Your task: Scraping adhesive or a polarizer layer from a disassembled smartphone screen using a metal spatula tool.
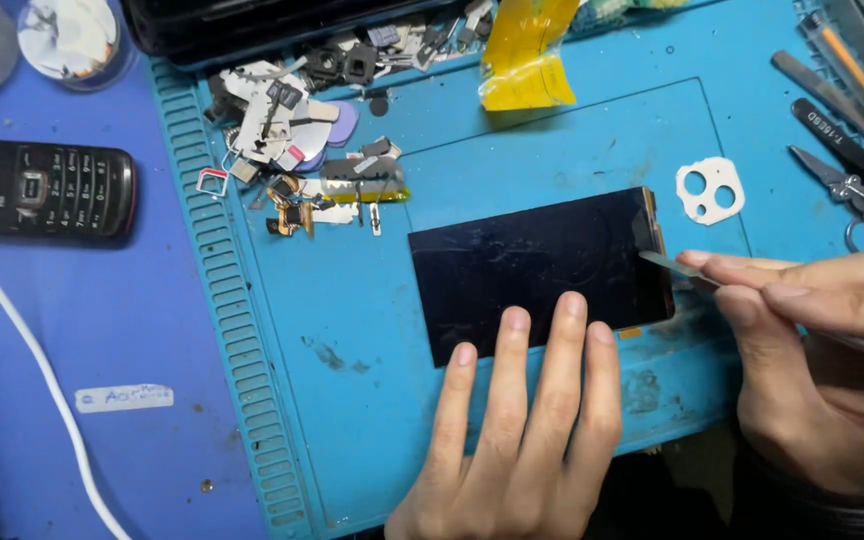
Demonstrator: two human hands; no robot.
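Note:
A black smartphone (537,265) lies screen up on a blue work mat (352,330). My left hand (522,430) rests flat with fingers apart, and its fingertips press on the phone's near edge. My right hand (822,350) grips a thin metal pry tool (667,264). The tool's flat tip touches the phone's right end, at the seam by the frame. A white camera-lens cover with two round holes (710,189) lies just beyond the phone's far right corner.
A heap of small phone parts, picks and flex cables (297,140) lies at the mat's far left. Tweezers, scissors and other tools (852,150) sit at the far right. An old black keypad phone (37,188) and a white cable (32,360) lie left of the mat. Yellow tape (524,55) sits at the back.

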